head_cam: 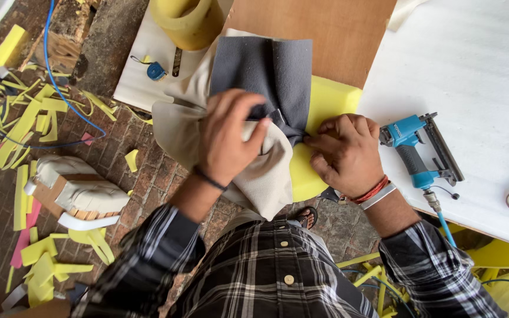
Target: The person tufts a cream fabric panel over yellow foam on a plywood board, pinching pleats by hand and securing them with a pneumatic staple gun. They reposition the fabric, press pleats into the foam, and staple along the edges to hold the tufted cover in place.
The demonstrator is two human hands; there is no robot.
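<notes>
Pulling grey fabric [266,73] and cream cloth [260,176] over a yellow foam pad [331,103] at the table's near edge.

The white table [472,70] fills the right side, a brown board [325,29] lying far across it. The left hand [228,138] is clenched on the cream cloth; the right hand [346,153], just right of it, pinches the grey fabric's edge against the foam. A blue staple gun [416,156] lies right of that hand, and a tape roll [189,20] sits far left.
</notes>
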